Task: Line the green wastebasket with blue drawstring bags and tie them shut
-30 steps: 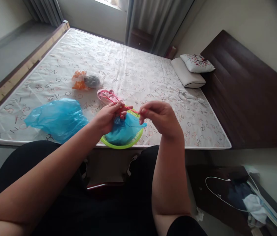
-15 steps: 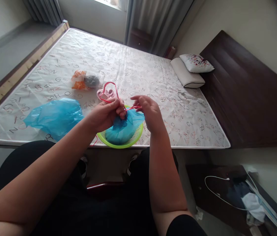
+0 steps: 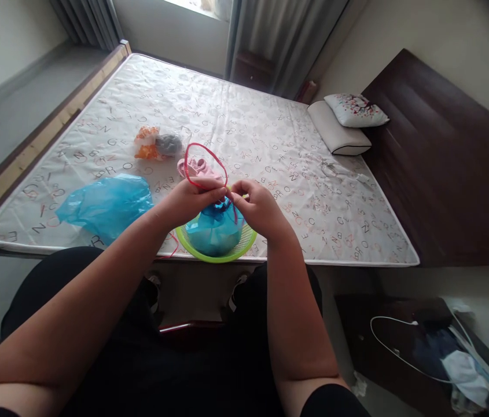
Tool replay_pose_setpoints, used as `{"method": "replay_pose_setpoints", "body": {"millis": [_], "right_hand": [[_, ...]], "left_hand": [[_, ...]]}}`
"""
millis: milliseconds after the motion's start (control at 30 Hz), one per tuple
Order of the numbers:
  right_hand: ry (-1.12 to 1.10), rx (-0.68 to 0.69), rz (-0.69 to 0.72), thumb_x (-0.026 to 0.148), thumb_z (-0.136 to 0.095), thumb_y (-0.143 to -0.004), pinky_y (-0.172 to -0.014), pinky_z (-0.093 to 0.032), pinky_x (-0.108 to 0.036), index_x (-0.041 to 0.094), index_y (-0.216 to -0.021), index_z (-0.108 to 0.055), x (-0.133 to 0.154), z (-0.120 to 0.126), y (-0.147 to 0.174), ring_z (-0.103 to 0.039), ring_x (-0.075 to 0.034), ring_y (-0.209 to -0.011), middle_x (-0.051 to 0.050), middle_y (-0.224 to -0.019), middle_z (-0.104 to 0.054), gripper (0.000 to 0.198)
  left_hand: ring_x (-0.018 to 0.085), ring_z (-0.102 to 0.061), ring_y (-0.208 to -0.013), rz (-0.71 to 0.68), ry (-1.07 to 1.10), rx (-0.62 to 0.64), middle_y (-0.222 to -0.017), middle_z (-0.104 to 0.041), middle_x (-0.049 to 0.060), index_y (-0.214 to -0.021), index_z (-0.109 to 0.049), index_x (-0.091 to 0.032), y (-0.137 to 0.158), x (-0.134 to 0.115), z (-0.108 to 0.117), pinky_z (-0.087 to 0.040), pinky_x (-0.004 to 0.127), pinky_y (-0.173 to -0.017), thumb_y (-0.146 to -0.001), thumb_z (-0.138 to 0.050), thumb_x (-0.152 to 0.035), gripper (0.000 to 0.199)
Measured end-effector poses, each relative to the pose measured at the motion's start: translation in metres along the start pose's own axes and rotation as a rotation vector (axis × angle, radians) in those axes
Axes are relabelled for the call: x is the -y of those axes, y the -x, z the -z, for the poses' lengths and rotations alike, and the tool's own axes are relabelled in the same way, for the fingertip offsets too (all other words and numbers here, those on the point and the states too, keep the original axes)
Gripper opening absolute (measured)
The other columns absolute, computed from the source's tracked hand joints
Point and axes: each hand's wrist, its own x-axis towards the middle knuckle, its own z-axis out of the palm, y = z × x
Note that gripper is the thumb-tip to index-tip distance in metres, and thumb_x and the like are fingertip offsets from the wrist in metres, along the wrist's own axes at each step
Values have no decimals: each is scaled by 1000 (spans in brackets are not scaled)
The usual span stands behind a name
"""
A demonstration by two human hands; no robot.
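Observation:
A green mesh basket [image 3: 250, 236] sits at the near edge of the mattress, with a gathered blue plastic bag [image 3: 216, 231] inside it. Above the bag's bunched neck, my left hand [image 3: 198, 197] is closed on a red ribbon [image 3: 206, 145], which arcs up in a large loop. My right hand [image 3: 255, 205] pinches the same ribbon close beside the left, and a loose end hangs below its fingers. The fingertips of both hands nearly meet. Just behind them lies a pink cloth item [image 3: 201, 168], partly hidden by the left hand.
On the patterned mattress [image 3: 265, 139] lie another blue plastic bag [image 3: 107, 202] at left and a clear packet with orange and grey contents [image 3: 157, 143] farther back. Pillows [image 3: 344, 130] rest by the dark headboard [image 3: 426, 150]. A low dark table [image 3: 374, 336] with a white cable stands at lower right.
My right hand has moved in toward the left and now pinches the ribbon close to it. The ribbon loop stands larger and rounder. The view has shifted slightly.

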Motion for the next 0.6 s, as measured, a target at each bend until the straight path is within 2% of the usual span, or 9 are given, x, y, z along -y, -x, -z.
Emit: {"method": "replay_pose_setpoints", "body": {"millis": [100,200,300,367,467,600], "right_hand": [[-25,-6,-32,37,-65,-94,-77,-47,-31,21,-82,-59,0,0,0,-56,-17,-84,-1,-88,-63,21],[-192,29,-125,39,-65,-95,-66,-44,-28,22,-87,-57,-2,-3,1,-54,-15,-74,1,-81,-60,20],[-396,48,-251,47,-66,-96,-55,-37,-24,23,-92,-58,-4,-6,2,-49,-11,-62,3,-76,-59,25],[-500,35,-312,56,-69,-95,-49,-33,-24,23,-95,-61,-4,-8,2,-44,-10,-56,4,-73,-57,34],[-566,40,-351,70,-71,-92,-47,-31,-24,23,-98,-64,-4,-10,1,-40,-9,-53,5,-68,-54,49],[-594,54,-327,74,-76,-86,-53,-37,-24,22,-96,-69,-5,-13,0,-47,-10,-62,3,-73,-58,54]], "left_hand": [[18,-67,-80,-101,-108,-74,-80,-71,5,-81,-77,-19,0,5,-3,-56,33,-75,-98,-71,-39,26],[19,-70,-90,-221,-199,-165,-91,-75,6,-85,-78,-21,0,7,-8,-58,37,-91,-97,-71,-34,20],[19,-72,-95,-273,-248,-278,-96,-77,5,-86,-77,-21,1,4,-16,-57,41,-103,-99,-69,-32,19],[19,-74,-98,-301,-241,-333,-99,-78,5,-88,-77,-22,3,2,-22,-58,42,-105,-101,-67,-32,20],[21,-76,-110,-342,-191,-348,-114,-80,8,-94,-78,-22,5,0,-29,-60,42,-106,-103,-67,-34,19],[24,-76,-120,-331,-152,-298,-129,-79,12,-99,-80,-21,7,-1,-32,-59,44,-110,-105,-67,-40,24]]}}
